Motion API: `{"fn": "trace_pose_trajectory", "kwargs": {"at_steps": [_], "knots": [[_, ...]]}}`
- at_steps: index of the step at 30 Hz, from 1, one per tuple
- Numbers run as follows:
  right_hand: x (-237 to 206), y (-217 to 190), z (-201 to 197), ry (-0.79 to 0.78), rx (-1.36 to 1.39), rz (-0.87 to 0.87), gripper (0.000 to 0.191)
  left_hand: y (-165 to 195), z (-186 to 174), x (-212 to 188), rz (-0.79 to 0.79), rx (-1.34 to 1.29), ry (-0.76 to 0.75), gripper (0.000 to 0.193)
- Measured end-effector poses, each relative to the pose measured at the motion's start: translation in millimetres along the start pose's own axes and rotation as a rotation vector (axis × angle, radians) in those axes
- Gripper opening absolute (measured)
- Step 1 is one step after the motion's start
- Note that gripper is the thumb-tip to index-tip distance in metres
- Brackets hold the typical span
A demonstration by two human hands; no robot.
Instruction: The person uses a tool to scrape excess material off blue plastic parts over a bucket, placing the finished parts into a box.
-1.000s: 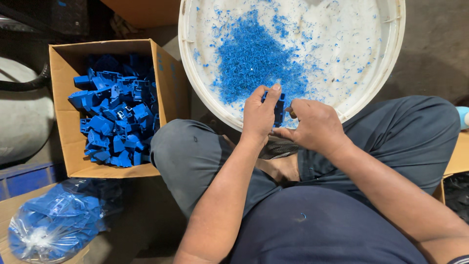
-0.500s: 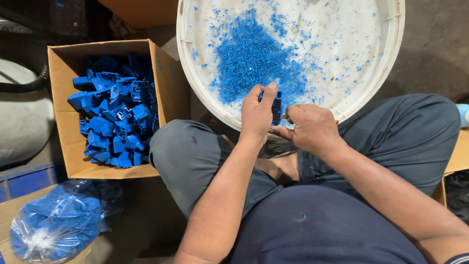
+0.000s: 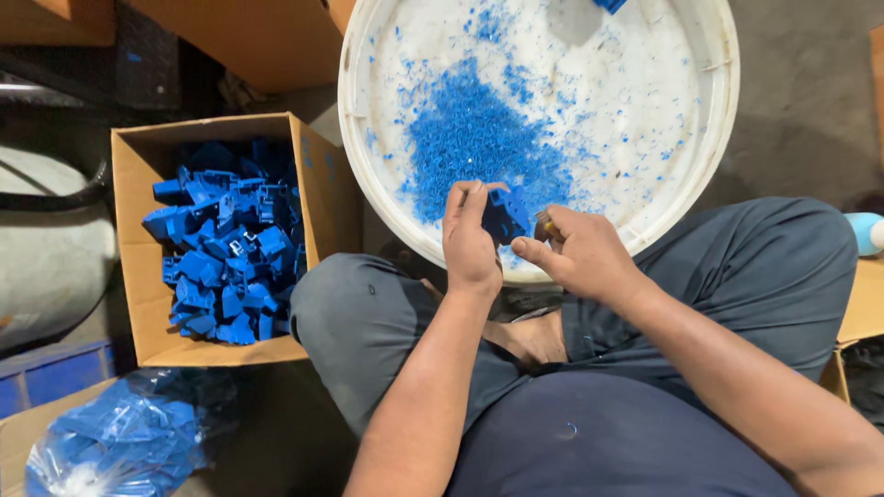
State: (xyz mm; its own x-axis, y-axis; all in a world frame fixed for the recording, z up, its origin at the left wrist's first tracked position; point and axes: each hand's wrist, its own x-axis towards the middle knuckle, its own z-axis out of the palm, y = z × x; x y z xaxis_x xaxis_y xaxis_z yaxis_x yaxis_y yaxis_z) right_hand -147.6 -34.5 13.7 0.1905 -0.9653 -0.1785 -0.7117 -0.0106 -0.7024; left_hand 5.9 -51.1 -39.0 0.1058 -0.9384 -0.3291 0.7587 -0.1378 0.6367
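1. Pinching a small blue plastic part between them, the fingers of the left hand curl round its left side, closed on it.
2. The right hand meets the part from the other side; its thumb and forefinger are closed on a thin tool with a yellowish tip, which touches the part's right edge.
3. The part is dark blue, blocky and angular, with small raised edges; the hands cover its lower half, so its full shape cannot be told.
4. It is held just above the near rim of a large round white tub, not resting in it.
5. Inside the tub lies a heap of fine blue shavings, thickest just beyond the hands and thinning into scattered flecks across the white bottom.
6. The person sits with knees drawn up in grey trousers, the tub set between them.
7. To the left, an open cardboard box holds a pile of similar blue parts.
8. Nearer, at the lower left corner, a clear plastic bag holds more blue pieces.
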Motion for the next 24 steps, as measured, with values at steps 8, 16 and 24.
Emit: {"fn": "trace_pose_trajectory", "kwargs": {"at_steps": [8, 16, 24], "knots": [[4.1, -0.7, 3.5, -0.033, -0.058, -0.013, 0.059, 8.9, 5.4, -7.4, 0.013, -0.062, -0.119, 0.014], [1.8, -2.2, 2.9, -0.074, -0.073, -0.005, 0.05, 9.6, 4.9, -9.4, 0.022, -0.045, -0.156, 0.015], [-4.1, -0.3, 6.6, -0.059, 0.002, -0.062, 0.044, 2.6, 4.4, -4.2, 0.024, -0.045, -0.071, 0.017]]}}
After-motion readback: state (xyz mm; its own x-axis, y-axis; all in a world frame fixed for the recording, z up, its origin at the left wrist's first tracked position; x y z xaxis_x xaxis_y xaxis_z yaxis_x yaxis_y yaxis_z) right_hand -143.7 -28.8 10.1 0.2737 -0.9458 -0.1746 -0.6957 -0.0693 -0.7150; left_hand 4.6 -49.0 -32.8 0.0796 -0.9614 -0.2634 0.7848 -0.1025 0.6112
